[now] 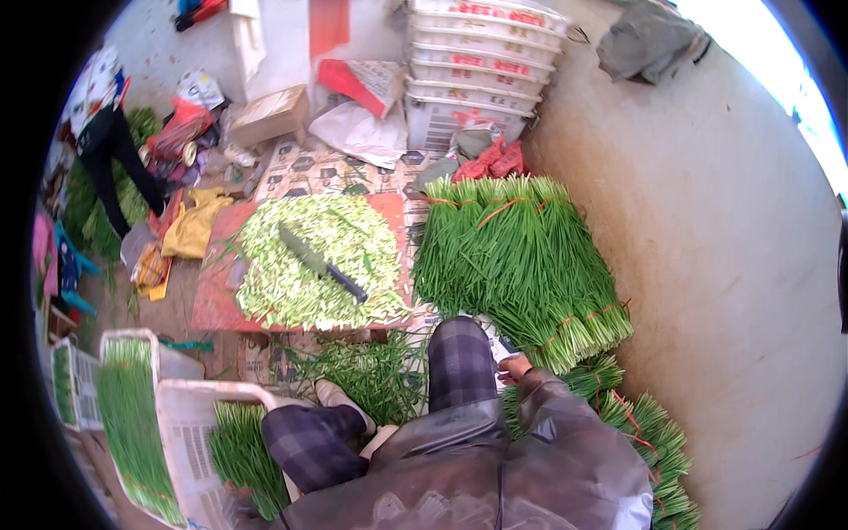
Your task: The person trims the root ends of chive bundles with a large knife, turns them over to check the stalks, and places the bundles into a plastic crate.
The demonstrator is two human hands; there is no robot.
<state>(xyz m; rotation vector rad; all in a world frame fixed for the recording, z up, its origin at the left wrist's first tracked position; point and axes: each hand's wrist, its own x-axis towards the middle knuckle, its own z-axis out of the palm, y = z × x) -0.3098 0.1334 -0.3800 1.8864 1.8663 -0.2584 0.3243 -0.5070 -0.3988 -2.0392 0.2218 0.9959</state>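
Note:
My right hand (514,367) hangs beside my right knee, fingers pointing left and slightly apart, with nothing visible in them. It is close to the white cut ends of a large pile of bundled garlic chives (521,256), tied with orange-red bands. More chive bundles (649,442) lie beside my right arm. My left hand is out of sight. Ahead of my knees stands a low red board (216,287), heaped with short pale cut pieces (353,238). A knife with a black handle (345,282) lies flat on that heap.
White crates of chives (190,433) stand at my left. Loose green trimmings (367,375) cover the floor between my feet and the board. Stacked white baskets (481,71) rise at the back, near a cardboard box (269,115). A wall (707,238) bounds the right; another person (106,141) stands far left.

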